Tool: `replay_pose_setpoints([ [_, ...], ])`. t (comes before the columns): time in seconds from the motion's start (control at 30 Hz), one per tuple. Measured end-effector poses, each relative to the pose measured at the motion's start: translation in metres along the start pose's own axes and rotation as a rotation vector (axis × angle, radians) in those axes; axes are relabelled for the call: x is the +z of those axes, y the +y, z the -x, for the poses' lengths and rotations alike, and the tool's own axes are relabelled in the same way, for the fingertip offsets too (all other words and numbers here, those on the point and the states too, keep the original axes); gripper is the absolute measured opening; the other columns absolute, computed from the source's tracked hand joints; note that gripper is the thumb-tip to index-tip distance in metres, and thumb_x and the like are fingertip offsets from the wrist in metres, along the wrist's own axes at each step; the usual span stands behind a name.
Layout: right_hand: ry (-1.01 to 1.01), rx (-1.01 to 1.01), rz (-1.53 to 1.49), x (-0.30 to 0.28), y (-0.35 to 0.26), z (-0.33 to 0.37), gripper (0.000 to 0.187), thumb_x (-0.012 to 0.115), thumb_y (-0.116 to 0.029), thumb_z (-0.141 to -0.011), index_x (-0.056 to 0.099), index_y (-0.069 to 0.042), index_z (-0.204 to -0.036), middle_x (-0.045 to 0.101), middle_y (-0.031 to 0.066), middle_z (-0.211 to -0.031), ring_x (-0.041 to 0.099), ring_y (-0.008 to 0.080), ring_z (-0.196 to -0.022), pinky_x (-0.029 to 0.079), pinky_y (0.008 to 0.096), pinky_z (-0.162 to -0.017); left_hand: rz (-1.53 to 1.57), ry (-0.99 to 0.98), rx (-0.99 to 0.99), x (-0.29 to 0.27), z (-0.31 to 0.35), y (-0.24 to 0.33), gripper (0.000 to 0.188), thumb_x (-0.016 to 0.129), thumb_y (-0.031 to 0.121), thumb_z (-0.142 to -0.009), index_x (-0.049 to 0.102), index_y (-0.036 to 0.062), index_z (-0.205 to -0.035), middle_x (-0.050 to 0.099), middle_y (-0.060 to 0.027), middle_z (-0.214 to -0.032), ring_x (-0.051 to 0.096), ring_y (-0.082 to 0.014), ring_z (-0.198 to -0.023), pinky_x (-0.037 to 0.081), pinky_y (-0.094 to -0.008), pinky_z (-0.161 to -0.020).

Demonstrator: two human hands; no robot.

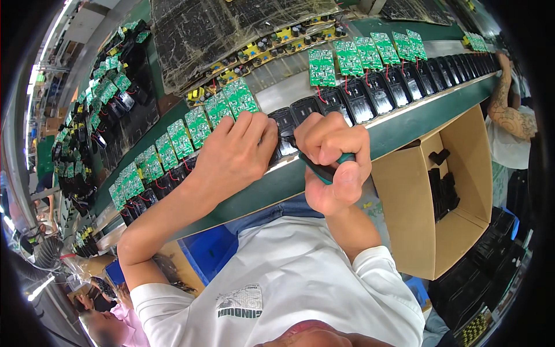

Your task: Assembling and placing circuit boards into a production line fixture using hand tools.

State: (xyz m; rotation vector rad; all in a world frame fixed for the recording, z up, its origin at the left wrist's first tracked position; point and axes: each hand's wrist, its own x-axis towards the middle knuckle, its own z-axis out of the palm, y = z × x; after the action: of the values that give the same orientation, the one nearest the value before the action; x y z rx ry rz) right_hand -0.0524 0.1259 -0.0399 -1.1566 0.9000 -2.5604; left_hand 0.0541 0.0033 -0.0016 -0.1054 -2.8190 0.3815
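A long row of black plastic casings [378, 92] lies on the bench in front of me. Green circuit boards [180, 139] stand along it, some joined to casings by thin red wires. My left hand [240, 147] rests on the row with its fingers curled down by a casing [283, 124]; its fingertips, and anything in them, are hidden. Just right of it, my right hand [338, 156] is wrapped round a tool with a black and teal handle [326, 169]. The tool's working end points toward the same casing and cannot be made out.
A cardboard box [404, 202] with black parts inside stands at the right below the bench edge. More boards [104, 89] are heaped at the far left. Beyond the row lie a worn dark board [202, 46] and yellow components [254, 51]. Another person's arm [503, 98] reaches in at right.
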Motion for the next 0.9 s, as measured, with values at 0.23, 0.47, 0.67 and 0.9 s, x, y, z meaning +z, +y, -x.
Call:
replay_pose_setpoints([
  [0.23,0.023,-0.003,-0.02,0.003,0.003,-0.009,0.018,0.045,-0.023,-0.1,0.046,-0.009,-0.09,0.047,0.0072,-0.077,0.034,0.0167,-0.066,0.034,0.0325,-0.06,0.093,-0.029,0.052,0.0,-0.004,-0.012,0.017,0.065,0.015,-0.087,0.067,0.0058,-0.101,0.056,-0.0078,-0.1,0.052,-0.0202,-0.085,0.041,-0.0306,-0.072],
  [0.47,0.032,-0.009,0.112,0.004,0.019,-0.024,0.014,0.043,-0.016,-0.098,0.046,-0.007,-0.087,0.047,0.0073,-0.075,0.033,0.0168,-0.065,0.034,0.0319,-0.06,0.187,0.001,0.106,0.003,-0.006,-0.019,0.013,0.065,0.015,-0.087,0.067,0.0083,-0.098,0.056,-0.0055,-0.101,0.052,-0.0186,-0.085,0.042,-0.0304,-0.073],
  [0.67,0.234,0.096,0.054,0.02,0.017,-0.03,0.012,0.041,-0.011,-0.096,0.046,-0.007,-0.085,0.048,0.0078,-0.073,0.033,0.0163,-0.066,0.035,0.0314,-0.062,0.186,-0.003,0.09,0.002,-0.004,-0.022,0.012,0.065,0.015,-0.087,0.068,0.0087,-0.097,0.056,-0.0056,-0.101,0.052,-0.0185,-0.085,0.042,-0.03,-0.073],
  [0.9,0.056,0.043,0.086,0.01,0.021,-0.027,0.013,0.042,-0.016,-0.097,0.046,-0.008,-0.089,0.048,0.0065,-0.077,0.035,0.0161,-0.068,0.035,0.0318,-0.064,0.26,-0.031,0.024,0.0,-0.006,-0.02,0.015,0.067,0.014,-0.09,0.069,0.0064,-0.102,0.058,-0.0061,-0.106,0.057,-0.0212,-0.087,0.045,-0.0312,-0.074],
])
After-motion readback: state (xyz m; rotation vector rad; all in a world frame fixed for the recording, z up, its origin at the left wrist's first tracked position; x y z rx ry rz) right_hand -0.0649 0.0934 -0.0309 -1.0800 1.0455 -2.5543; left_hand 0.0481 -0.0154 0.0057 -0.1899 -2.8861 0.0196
